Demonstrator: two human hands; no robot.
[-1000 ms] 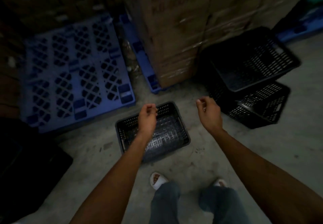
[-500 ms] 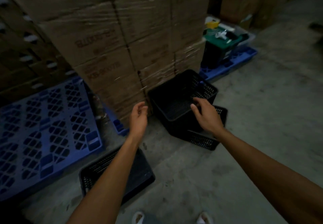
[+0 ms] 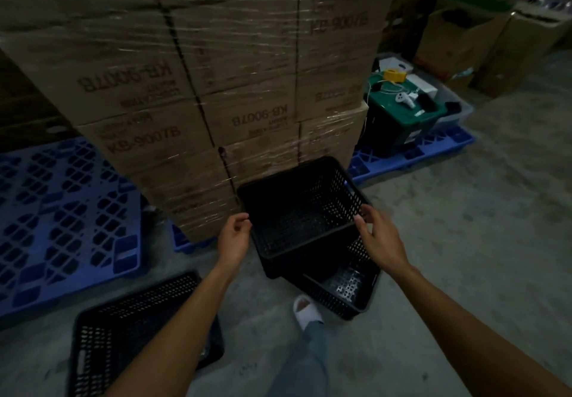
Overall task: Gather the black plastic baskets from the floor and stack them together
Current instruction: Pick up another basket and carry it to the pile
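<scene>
A black plastic basket [image 3: 297, 210] sits tilted across a second black basket [image 3: 349, 291] on the concrete floor, in front of the wrapped boxes. My left hand [image 3: 233, 240] pinches the upper basket's left rim near its front corner. My right hand [image 3: 379, 238] holds its right rim, fingers over the edge. A third black basket [image 3: 123, 328] lies on the floor at the lower left, partly hidden by my left forearm.
A tall stack of shrink-wrapped cardboard boxes [image 3: 216, 71] stands right behind the baskets. Blue pallets lie at the left [image 3: 62, 217] and back right [image 3: 418, 155], the right one bearing a green-lidded bin [image 3: 402, 111]. My foot in a white slipper [image 3: 306, 308] is beside the lower basket.
I have stepped closer to the two stacked baskets. Both hands have reached the upper basket's rim and closed on it, left hand moving right from the boxes.
</scene>
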